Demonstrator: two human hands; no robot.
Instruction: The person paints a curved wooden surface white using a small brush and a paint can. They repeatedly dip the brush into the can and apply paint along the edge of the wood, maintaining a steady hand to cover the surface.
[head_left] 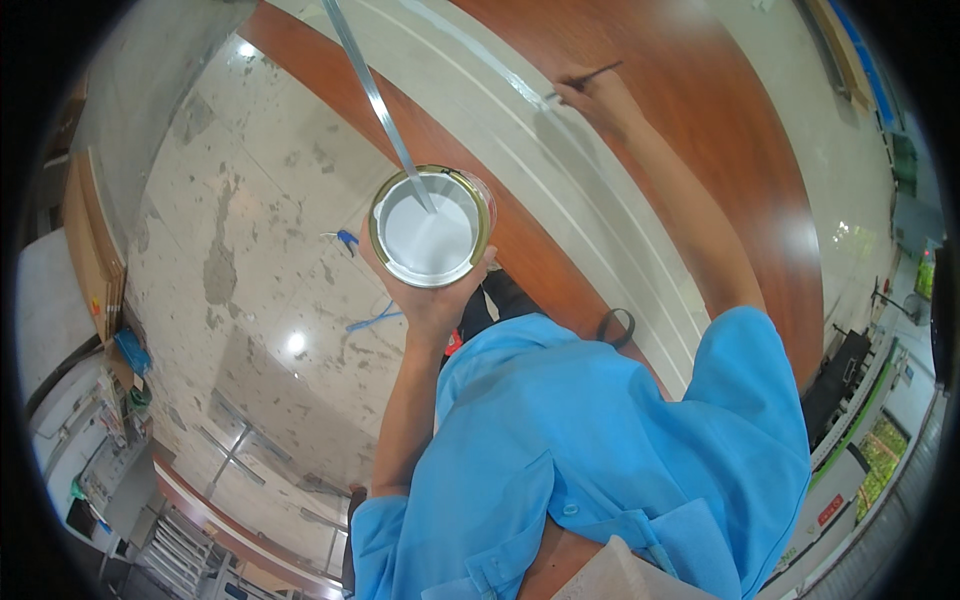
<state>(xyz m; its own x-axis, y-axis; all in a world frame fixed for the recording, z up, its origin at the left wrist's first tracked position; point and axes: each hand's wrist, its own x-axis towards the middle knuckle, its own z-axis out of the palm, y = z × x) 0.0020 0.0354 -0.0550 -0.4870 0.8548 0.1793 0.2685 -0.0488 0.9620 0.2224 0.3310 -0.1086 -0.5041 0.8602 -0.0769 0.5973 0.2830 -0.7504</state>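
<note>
My left hand (432, 302) is wrapped round a round metal paint can (490, 215) from below and holds it up. White paint (425, 240) fills the can's inside. A long, thin metal strip (375, 100) leans out of the can, its lower end in the paint. Farther off to the right, my right hand (600, 97) grips a slim, dark-handled paintbrush (604, 70). The brush tip is at a white painted stripe (485, 55) on a long pale panel (590, 190); whether it touches is too small to tell.
Red-brown wood-look bands (710, 110) flank the pale panel. On the stained tile floor (270, 230) lie a blue-handled tool (347, 240) and a blue cord (375, 318). A black loop (616, 327) sits at the panel's near edge. Cardboard sheets (92, 240) lean at the left.
</note>
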